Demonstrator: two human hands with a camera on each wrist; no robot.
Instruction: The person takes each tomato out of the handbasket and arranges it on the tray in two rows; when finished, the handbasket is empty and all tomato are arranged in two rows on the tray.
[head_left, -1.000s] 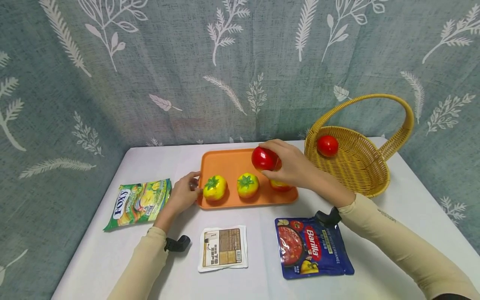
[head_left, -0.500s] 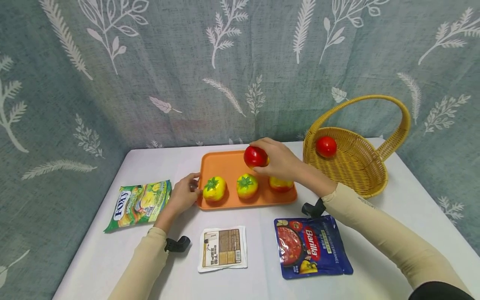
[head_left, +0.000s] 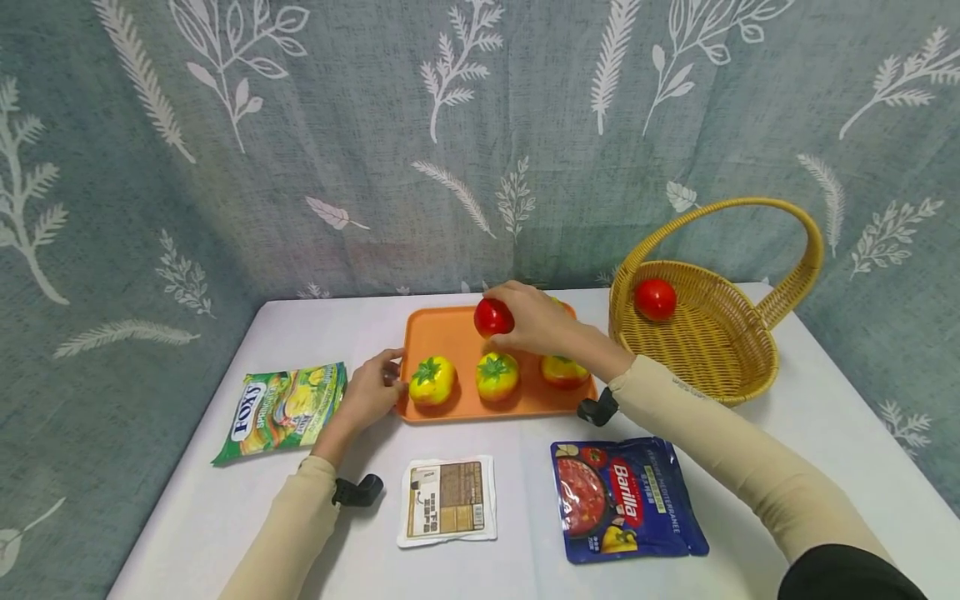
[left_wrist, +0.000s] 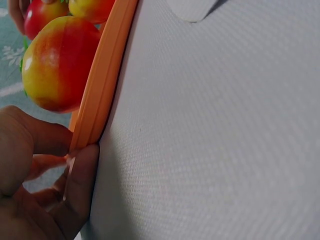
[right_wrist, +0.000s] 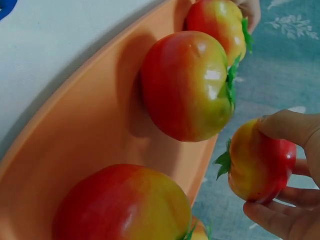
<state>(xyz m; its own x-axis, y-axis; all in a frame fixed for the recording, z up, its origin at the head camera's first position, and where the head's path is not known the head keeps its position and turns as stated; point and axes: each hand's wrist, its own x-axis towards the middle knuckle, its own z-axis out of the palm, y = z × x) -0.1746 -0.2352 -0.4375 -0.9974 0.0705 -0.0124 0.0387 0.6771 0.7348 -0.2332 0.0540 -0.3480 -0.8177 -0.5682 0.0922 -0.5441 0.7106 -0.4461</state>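
Observation:
My right hand (head_left: 534, 320) grips a red and yellow tomato (head_left: 492, 317) over the back half of an orange tray (head_left: 438, 327). In the right wrist view, this tomato (right_wrist: 260, 162) has its green leafy top turned away from the palm. Along the tray's front sit a left tomato (head_left: 432, 381), a middle tomato (head_left: 497, 376) and a right tomato (head_left: 564, 372). Behind my right hand, a bit of yellow shows from another, mostly hidden one. My left hand (head_left: 369, 385) pinches the tray's left edge; the left wrist view shows thumb and fingers at the rim (left_wrist: 92, 110).
A wicker basket (head_left: 701, 367) with a tall handle stands at the right, with one red tomato (head_left: 656, 299) inside. Left of the tray lies a green Fox's bag (head_left: 288, 408). In front are a white-and-brown packet (head_left: 448, 502) and a blue Barilla pouch (head_left: 628, 498).
My right hand has moved left over the tray with the tomato, away from the basket side. More of the right-hand tomatoes is uncovered. My left hand stays at the tray's edge.

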